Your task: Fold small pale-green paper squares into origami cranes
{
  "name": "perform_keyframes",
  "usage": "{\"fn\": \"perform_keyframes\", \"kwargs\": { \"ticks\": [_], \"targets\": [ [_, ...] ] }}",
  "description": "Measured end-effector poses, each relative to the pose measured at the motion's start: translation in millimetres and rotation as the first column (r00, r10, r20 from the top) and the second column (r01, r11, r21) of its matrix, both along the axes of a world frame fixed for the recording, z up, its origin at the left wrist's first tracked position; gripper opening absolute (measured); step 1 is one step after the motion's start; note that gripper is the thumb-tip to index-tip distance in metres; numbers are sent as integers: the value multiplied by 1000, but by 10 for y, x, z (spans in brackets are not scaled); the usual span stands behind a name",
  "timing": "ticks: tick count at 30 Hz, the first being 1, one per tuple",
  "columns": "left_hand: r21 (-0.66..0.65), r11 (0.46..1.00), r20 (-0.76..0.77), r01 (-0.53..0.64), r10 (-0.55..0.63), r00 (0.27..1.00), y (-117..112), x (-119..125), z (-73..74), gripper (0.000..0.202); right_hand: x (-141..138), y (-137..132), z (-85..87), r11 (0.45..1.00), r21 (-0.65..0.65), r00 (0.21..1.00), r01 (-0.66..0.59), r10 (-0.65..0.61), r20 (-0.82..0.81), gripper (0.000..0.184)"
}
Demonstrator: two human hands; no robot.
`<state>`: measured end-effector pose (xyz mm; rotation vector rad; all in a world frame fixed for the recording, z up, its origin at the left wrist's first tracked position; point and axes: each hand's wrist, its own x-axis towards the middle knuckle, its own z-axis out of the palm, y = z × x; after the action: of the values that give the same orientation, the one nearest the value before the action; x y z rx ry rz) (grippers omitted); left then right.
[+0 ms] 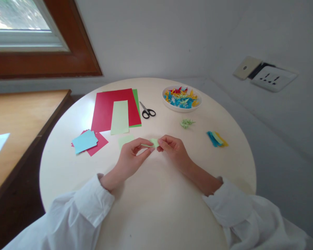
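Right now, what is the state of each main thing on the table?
Small green paper: pinched by left hand and right hand
Scissors: lying flat, seemingly closed
White dish: upright, holding folded papers
Green folded pieces: heaped together
Red sheet: flat, partly covered
Pale green strip: flat, overlapping red sheet
Light blue paper: stacked on red pieces
Blue and yellow pieces: piled, overlapping

Scissors (147,112) between sheets (104,111) and dish (181,110), paper (155,142) between hands (130,159) (176,153)
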<state>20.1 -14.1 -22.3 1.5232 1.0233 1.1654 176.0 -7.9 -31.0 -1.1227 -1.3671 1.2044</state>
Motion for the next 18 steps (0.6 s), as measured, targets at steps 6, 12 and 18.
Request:
{"fn": "perform_keyframes", "kwargs": {
  "ticks": [6,12,18],
  "targets": [
    [-25,1000,36,-12,13,999,16,-10,-37,12,-8,-16,6,1000,-11,988,13,-15,-153,31],
    [-26,998,12,-54,54,998,15,-25,-39,15,-15,-48,33,998,63,985,-9,20,-171,32],
    [-17,997,8,-73,74,997,26,-15,-36,14,-28,-61,23,997,81,987,13,0,-161,18]
  ]
}}
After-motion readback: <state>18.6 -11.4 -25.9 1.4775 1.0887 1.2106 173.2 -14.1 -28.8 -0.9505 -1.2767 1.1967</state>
